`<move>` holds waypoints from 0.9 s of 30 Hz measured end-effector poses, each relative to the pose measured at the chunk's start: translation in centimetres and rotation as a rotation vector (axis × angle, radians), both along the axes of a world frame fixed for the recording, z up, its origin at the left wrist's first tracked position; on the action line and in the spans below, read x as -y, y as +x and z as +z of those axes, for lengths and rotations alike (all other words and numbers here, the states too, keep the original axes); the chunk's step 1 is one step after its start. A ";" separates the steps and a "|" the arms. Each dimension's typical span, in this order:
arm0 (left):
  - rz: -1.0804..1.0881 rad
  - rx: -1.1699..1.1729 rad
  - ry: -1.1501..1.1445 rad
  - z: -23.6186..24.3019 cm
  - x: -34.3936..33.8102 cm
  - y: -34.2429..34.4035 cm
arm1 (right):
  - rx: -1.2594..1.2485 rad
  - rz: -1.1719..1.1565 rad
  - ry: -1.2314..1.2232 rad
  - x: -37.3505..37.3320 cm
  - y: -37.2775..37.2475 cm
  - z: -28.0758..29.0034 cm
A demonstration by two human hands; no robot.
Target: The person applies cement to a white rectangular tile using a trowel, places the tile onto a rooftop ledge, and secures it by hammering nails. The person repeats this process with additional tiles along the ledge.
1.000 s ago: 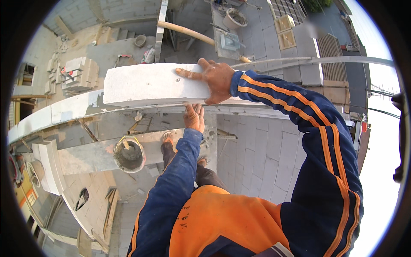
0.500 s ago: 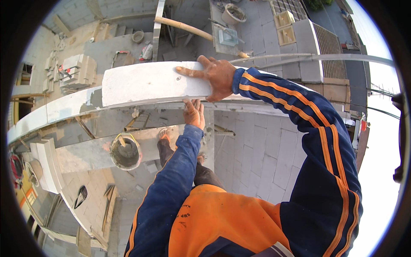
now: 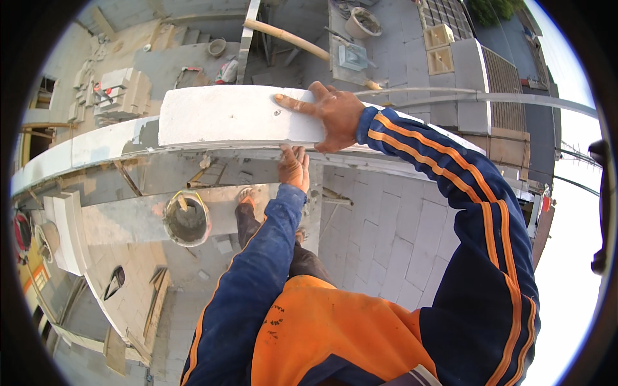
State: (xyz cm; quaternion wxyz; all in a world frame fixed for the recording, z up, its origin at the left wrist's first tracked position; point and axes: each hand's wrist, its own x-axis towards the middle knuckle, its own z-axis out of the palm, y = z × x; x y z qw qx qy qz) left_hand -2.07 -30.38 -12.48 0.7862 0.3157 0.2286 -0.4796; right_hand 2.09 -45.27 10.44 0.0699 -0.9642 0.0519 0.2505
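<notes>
Large white rectangular aerated-concrete block (image 3: 238, 116) sits on top of the wall course (image 3: 77, 151), at its open end, long side along the wall line. A grey mortar smear shows at the joint with the neighbouring white block to the left.

Right hand (image 3: 331, 112): flat on the block's top face at its right end, fingers spread, pointing left. Pressing, not gripping.
Left hand (image 3: 294, 168): fingers curled up against the block's near lower edge, right where it meets the bed. Closed on nothing; it just braces the edge.

Judgement on seating it well:
- keep the right palm flat and push down evenly, no rocking on one corner
- use the left fingertips on the lower edge to feel whether the face is flush with the course below
- nudge toward the left joint in small slides so the mortar closes up without squeezing out unevenly
- keep fingers out from under the block

Below: grey round bucket with mortar (image 3: 187, 220) on the grey scaffold plank (image 3: 129, 222), feet beside it. Stack of white blocks (image 3: 119, 90) and a long wooden pole (image 3: 290, 38) on the ground far below.
</notes>
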 end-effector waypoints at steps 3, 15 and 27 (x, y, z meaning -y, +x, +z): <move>0.013 0.006 -0.002 0.2 0.1 -0.1 | 0.007 0.004 -0.007 0.0 -0.1 -0.1; -0.048 0.048 -0.053 0.6 0.0 0.4 | 0.022 -0.009 -0.004 0.0 0.2 -0.1; -0.122 0.114 -0.016 -0.8 0.2 0.0 | 0.065 0.011 0.005 0.0 -0.3 0.1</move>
